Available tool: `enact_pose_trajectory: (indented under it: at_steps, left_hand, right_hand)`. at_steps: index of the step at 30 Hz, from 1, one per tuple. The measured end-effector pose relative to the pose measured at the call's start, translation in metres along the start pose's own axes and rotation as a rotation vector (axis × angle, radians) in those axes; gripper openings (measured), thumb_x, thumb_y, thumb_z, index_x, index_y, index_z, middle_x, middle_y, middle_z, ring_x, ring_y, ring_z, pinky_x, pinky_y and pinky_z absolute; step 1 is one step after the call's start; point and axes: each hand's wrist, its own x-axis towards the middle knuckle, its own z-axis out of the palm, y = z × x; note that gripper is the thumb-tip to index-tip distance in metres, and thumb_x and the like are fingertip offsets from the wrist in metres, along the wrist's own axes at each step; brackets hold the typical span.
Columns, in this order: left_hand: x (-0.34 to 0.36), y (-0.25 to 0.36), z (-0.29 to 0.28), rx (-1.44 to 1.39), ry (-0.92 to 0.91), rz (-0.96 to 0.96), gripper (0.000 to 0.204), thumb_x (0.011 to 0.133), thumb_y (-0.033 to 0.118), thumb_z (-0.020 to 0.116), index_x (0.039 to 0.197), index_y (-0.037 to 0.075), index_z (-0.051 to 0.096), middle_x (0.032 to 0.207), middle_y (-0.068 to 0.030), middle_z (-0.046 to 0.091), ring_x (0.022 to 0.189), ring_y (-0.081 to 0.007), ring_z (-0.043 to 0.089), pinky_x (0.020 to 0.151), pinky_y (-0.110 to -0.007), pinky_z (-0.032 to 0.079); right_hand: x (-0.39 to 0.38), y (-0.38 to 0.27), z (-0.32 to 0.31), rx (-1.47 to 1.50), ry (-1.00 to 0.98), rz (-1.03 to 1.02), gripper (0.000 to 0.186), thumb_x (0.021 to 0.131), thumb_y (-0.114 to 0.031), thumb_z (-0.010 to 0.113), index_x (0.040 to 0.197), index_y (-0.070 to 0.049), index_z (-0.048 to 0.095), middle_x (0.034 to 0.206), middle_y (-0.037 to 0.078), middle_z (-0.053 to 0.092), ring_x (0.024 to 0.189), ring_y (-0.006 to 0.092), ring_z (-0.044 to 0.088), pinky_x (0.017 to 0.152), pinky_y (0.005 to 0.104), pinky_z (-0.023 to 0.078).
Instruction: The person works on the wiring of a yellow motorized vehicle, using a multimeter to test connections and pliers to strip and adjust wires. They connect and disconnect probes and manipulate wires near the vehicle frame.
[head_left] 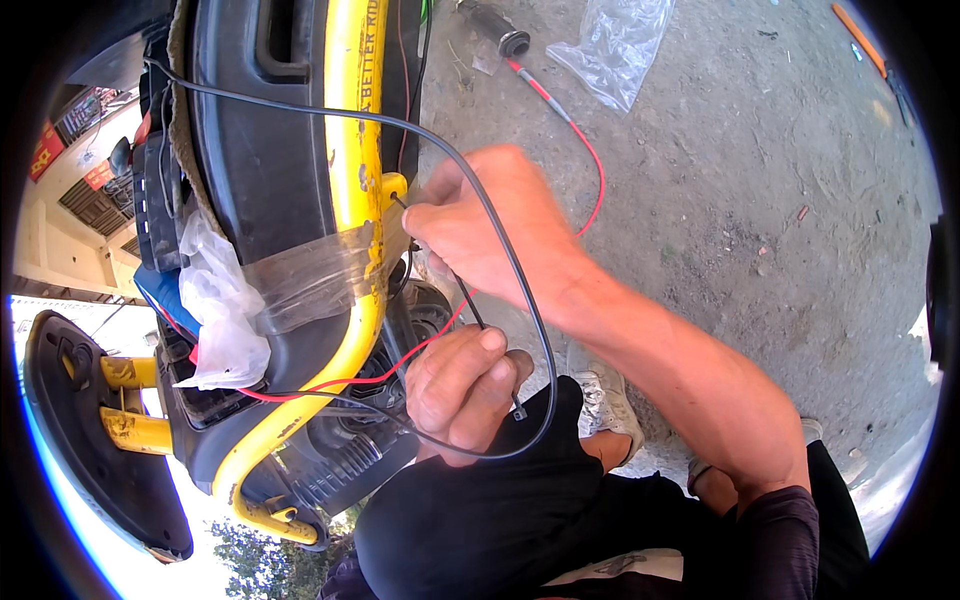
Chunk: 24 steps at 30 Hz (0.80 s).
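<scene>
My right hand (500, 225) reaches in from the right, thumb and fingers pinched on a thin black strip at the holed tab of the yellow tube frame (352, 150). Below it, my left hand (462, 390) is closed around a black cable tie (469, 300); its small square head shows beneath the fingers. Whether both hands hold the same strip is hidden. A black cable (500, 215) loops in front of my right wrist and round under my left hand. Between the frame and my hands runs a red wire (385, 377), passing behind the right hand.
A black scooter-like body (255, 150) and seat (95, 430) fill the left. Clear tape (315, 275) and a white plastic bag (222, 320) cling to it. On the ground are a black cylindrical grip (495, 28), a clear bag (615, 50) and an orange-handled tool (860, 38).
</scene>
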Motion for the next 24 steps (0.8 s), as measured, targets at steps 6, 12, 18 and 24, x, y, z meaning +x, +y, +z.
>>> enact_pose_trajectory:
  at_steps: [6,12,18,24]
  left_hand:
    - [0.009,0.003,-0.006,0.083,-0.037,-0.114,0.053,0.07,-0.017,0.077,0.117,-0.003,0.057,0.12,-0.0262,0.063,0.086,-0.0335,0.071,0.067,-0.04,0.062]
    - [0.003,-0.001,-0.013,0.11,-0.064,-0.166,0.048,0.074,-0.018,0.074,0.116,-0.003,0.056,0.118,-0.0267,0.065,0.089,-0.0328,0.072,0.071,-0.039,0.063]
    - [-0.001,-0.008,-0.009,0.224,-0.012,-0.234,0.037,0.082,-0.017,0.069,0.114,-0.002,0.06,0.118,-0.0235,0.065,0.091,-0.0335,0.073,0.073,-0.038,0.063]
    - [0.005,-0.017,-0.002,0.256,0.064,-0.236,0.042,0.08,-0.018,0.068,0.117,0.001,0.06,0.118,-0.0197,0.064,0.091,-0.0334,0.072,0.073,-0.036,0.061]
  right_hand:
    - [0.014,0.011,0.014,-0.027,0.062,-0.104,0.028,0.084,-0.016,0.066,0.089,0.011,0.073,0.062,0.013,0.068,0.055,0.0156,0.064,0.053,0.0312,0.051]
    - [0.007,0.01,-0.003,0.402,-0.174,0.012,0.027,0.093,-0.018,0.067,0.089,0.009,0.072,0.068,0.009,0.066,0.06,0.0143,0.062,0.061,0.0298,0.054]
    - [0.015,0.031,-0.011,0.437,-0.195,0.029,0.028,0.096,-0.019,0.066,0.099,0.008,0.07,0.084,0.009,0.069,0.072,0.014,0.065,0.066,0.0286,0.056]
    - [0.027,0.039,-0.015,0.413,-0.066,0.055,0.031,0.096,-0.018,0.067,0.11,0.009,0.07,0.088,0.011,0.071,0.075,0.0143,0.066,0.069,0.0285,0.057]
